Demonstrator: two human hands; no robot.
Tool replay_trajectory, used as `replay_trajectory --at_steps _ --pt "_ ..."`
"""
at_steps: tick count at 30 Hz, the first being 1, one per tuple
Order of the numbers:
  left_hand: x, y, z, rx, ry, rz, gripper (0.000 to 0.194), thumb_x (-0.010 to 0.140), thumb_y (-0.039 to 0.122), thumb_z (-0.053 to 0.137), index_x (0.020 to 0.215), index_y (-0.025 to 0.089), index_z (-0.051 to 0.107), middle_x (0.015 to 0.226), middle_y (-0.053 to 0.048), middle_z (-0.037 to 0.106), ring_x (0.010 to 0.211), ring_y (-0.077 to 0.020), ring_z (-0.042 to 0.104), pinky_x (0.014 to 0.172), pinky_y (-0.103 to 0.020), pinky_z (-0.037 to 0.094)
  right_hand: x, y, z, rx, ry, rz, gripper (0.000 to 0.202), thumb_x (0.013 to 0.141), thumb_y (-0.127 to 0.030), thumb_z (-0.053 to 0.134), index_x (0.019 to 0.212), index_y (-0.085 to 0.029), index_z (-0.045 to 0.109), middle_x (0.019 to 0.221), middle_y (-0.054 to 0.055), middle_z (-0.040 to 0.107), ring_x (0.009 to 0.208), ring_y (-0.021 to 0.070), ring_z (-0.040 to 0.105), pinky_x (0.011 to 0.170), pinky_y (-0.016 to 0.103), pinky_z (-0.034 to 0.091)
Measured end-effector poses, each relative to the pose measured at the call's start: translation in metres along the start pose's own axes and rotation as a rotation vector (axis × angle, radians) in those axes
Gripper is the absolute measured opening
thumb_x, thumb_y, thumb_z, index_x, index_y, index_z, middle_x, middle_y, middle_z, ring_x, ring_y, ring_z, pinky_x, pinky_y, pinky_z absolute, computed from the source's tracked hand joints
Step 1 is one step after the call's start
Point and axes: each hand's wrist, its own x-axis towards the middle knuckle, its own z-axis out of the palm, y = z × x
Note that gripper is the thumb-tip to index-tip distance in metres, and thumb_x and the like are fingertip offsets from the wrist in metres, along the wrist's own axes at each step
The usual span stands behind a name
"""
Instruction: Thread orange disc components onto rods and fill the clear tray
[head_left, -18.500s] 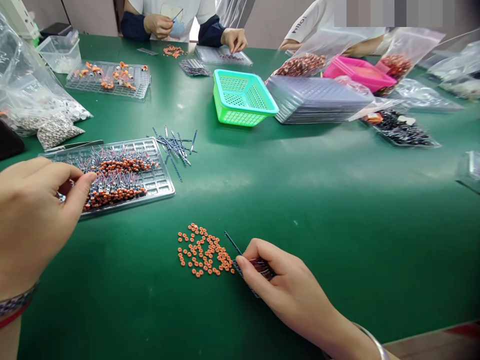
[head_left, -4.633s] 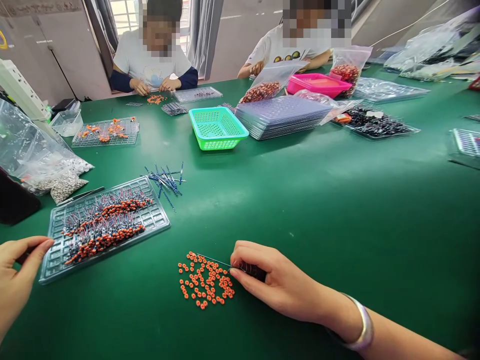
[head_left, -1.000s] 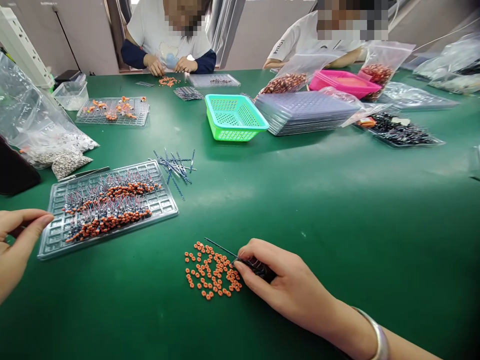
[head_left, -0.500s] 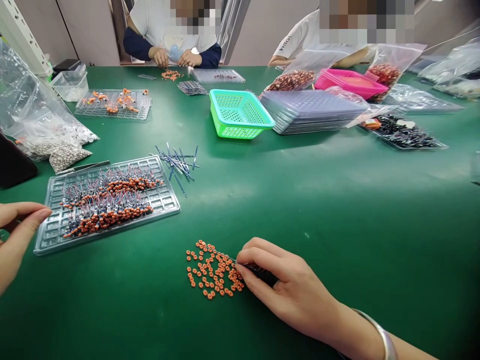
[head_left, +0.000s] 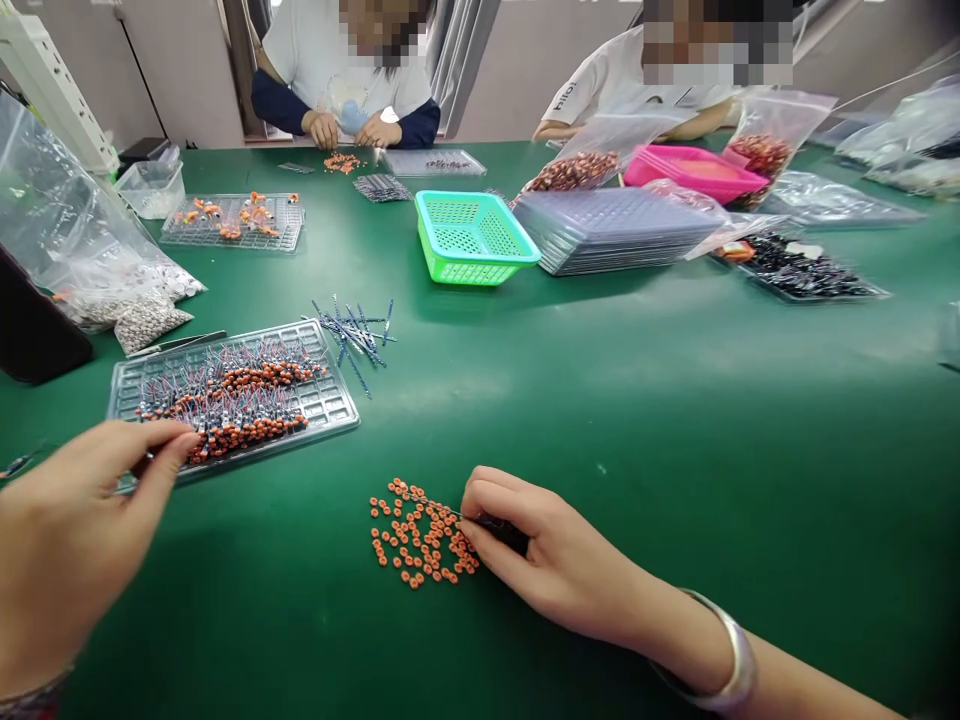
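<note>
My right hand (head_left: 551, 555) grips dark-handled tweezers (head_left: 501, 530), their thin metal tip reaching over a scatter of small orange rings (head_left: 424, 540) on the green table. My left hand (head_left: 90, 530) is at the front left of a clear plastic tray (head_left: 341, 405), thumb and forefinger pinched together over its near edge. Whatever the pinch holds, if anything, cannot be made out. Rows of small wired parts with orange ends (head_left: 247, 430) fill much of the tray. Beyond its far right corner lies a loose pile of thin blue strips (head_left: 356, 332).
A green basket (head_left: 480, 265) stands mid-table beside stacked clear trays (head_left: 622, 230). Bags of whitish pieces (head_left: 150, 318) and a dark upright slab (head_left: 34, 325) are at left. A tray of black parts (head_left: 810, 268) lies right. Two people sit across the table.
My left hand has come in from the left edge to the tray's near side. My right hand, with the tweezers, stays at the orange rings. The view has shifted slightly.
</note>
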Motion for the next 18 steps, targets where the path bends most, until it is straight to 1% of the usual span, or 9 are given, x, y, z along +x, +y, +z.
replay_trajectory --at_steps 2,3,4,7,9,10,12,16,18 --pt "-0.004 0.029 0.001 -0.166 -0.034 0.057 0.012 0.085 0.036 0.061 0.091 0.028 0.067 0.087 0.006 0.069 0.077 -0.0119 0.062 0.075 -0.022 0.045 0.0 0.001 -0.002 0.137 0.002 0.048 0.021 0.088 -0.022 0.047 0.068 -0.021 0.041 0.068 -0.001 0.043 0.061 0.0141 0.04 0.055 0.027 0.033" --pt "-0.007 0.044 0.002 -0.286 -0.092 0.048 0.01 0.084 0.035 0.061 0.088 0.027 0.066 0.086 0.006 0.069 0.075 -0.011 0.062 0.073 -0.02 0.045 0.0 0.001 -0.003 0.241 -0.002 0.081 0.022 0.088 -0.026 0.05 0.069 -0.02 0.042 0.067 -0.002 0.043 0.06 0.0137 0.039 0.055 0.026 0.033" --pt "-0.01 0.058 0.005 -0.401 -0.207 0.021 0.008 0.085 0.033 0.06 0.085 0.027 0.066 0.084 0.006 0.069 0.075 -0.0105 0.062 0.071 -0.02 0.046 0.0 0.001 -0.003 0.359 -0.007 0.118 0.023 0.088 -0.031 0.053 0.07 -0.02 0.043 0.066 -0.002 0.043 0.06 0.0133 0.039 0.055 0.026 0.033" --pt "-0.02 0.102 0.015 -0.667 -0.655 -0.071 0.012 0.087 0.031 0.057 0.089 0.028 0.068 0.081 0.006 0.069 0.074 -0.0103 0.061 0.068 -0.02 0.046 -0.002 0.0 -0.002 0.679 -0.052 0.215 0.03 0.085 -0.045 0.061 0.076 -0.019 0.047 0.066 -0.003 0.045 0.06 0.012 0.041 0.055 0.024 0.035" --pt "-0.024 0.125 0.023 -0.771 -0.835 -0.141 0.012 0.086 0.031 0.059 0.091 0.027 0.069 0.084 0.004 0.069 0.076 -0.0117 0.061 0.07 -0.021 0.045 -0.004 -0.002 0.0 0.797 -0.092 0.235 0.034 0.082 -0.048 0.065 0.078 -0.018 0.051 0.067 -0.003 0.048 0.061 0.0113 0.043 0.056 0.024 0.036" --pt "-0.025 0.135 0.025 -0.804 -0.865 -0.152 0.011 0.086 0.03 0.059 0.089 0.026 0.069 0.084 0.004 0.07 0.077 -0.0123 0.06 0.073 -0.022 0.044 -0.005 -0.003 0.001 0.83 -0.108 0.235 0.034 0.08 -0.048 0.067 0.079 -0.017 0.052 0.068 -0.003 0.049 0.061 0.0111 0.043 0.057 0.024 0.036" --pt "-0.025 0.147 0.029 -0.835 -0.861 -0.17 0.01 0.086 0.027 0.059 0.084 0.024 0.069 0.083 0.003 0.07 0.077 -0.0127 0.06 0.075 -0.024 0.043 -0.007 -0.005 0.001 0.875 -0.113 0.226 0.034 0.079 -0.048 0.069 0.082 -0.017 0.056 0.069 -0.002 0.051 0.062 0.0112 0.044 0.058 0.024 0.037" --pt "-0.026 0.158 0.032 -0.836 -0.827 -0.182 0.012 0.085 0.02 0.059 0.077 0.021 0.067 0.078 0.002 0.068 0.074 -0.0121 0.058 0.072 -0.023 0.042 -0.012 -0.008 0.001 0.945 -0.088 0.237 0.032 0.076 -0.046 0.073 0.084 -0.018 0.061 0.071 -0.001 0.055 0.065 0.0118 0.047 0.061 0.024 0.039" --pt "-0.028 0.161 0.03 -0.826 -0.824 -0.178 0.012 0.085 0.018 0.059 0.076 0.02 0.067 0.077 0.002 0.067 0.073 -0.0116 0.058 0.071 -0.022 0.042 -0.014 -0.009 0.0 1.02 -0.13 0.275 0.033 0.072 -0.049 0.076 0.078 -0.019 0.063 0.068 -0.002 0.055 0.062 0.0113 0.046 0.058 0.023 0.039"
